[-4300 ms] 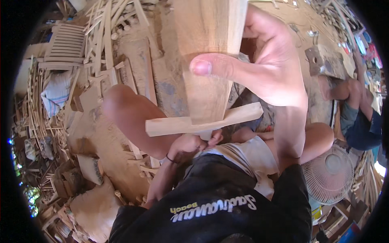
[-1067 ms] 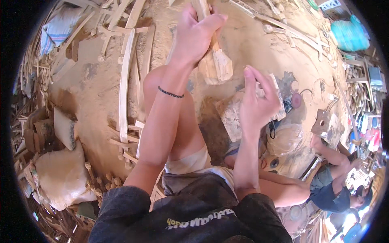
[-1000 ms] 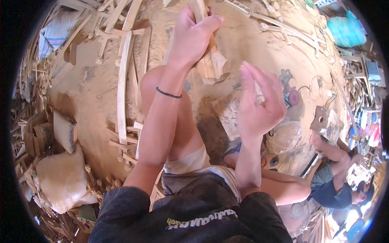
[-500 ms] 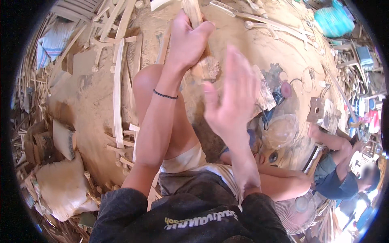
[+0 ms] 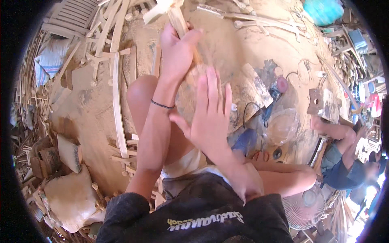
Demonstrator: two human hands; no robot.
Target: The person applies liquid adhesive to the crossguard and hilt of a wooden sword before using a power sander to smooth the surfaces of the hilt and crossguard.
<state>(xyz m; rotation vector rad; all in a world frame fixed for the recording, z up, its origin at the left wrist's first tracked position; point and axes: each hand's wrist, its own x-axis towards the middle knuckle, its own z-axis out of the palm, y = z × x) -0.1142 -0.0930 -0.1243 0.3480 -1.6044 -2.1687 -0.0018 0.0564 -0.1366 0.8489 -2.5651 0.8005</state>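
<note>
My left hand [image 5: 177, 50] is closed around a pale wooden piece [image 5: 177, 21], which slants upward and has a short crosspiece at its far end. A dark braided band circles my left wrist. My right hand [image 5: 208, 113] is open and flat, fingers stretched and palm down. Its fingertips are at the near end of the wooden piece; I cannot tell whether they touch it, as the hand partly hides that end. Beyond the right hand lies a blue tool with a round pinkish disc [image 5: 281, 84], beside a whitened board [image 5: 259, 87].
Curved wooden slats and frame parts [image 5: 117, 89] lie on the dusty floor to the left, with more wooden parts [image 5: 263, 20] at the far side. A stuffed sack [image 5: 67, 198] is at lower left. A fan [image 5: 304, 204] and a seated person [image 5: 344, 162] are at the right.
My right hand has moved left and nearer to me, its fingers now at the wood's near end. The left hand keeps its grip on the wooden piece. The whole view has shifted slightly.
</note>
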